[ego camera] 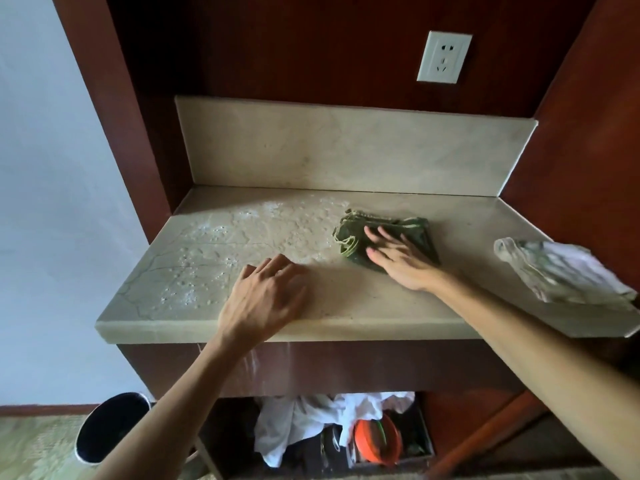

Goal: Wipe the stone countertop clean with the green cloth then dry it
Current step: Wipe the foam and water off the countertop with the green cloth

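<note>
Dim, soft (perhaps motion-blurred), edge-warped.

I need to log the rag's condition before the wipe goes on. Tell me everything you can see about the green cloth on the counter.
The dark green cloth is a soft fabric rag with paler green edging, bunched into a rumpled, roughly folded wad. It lies flat on the beige stone countertop, right of centre, beside the patch of white droplets. The right hand presses on it, fingers spread flat over its near side. The left hand rests apart from it.
</note>
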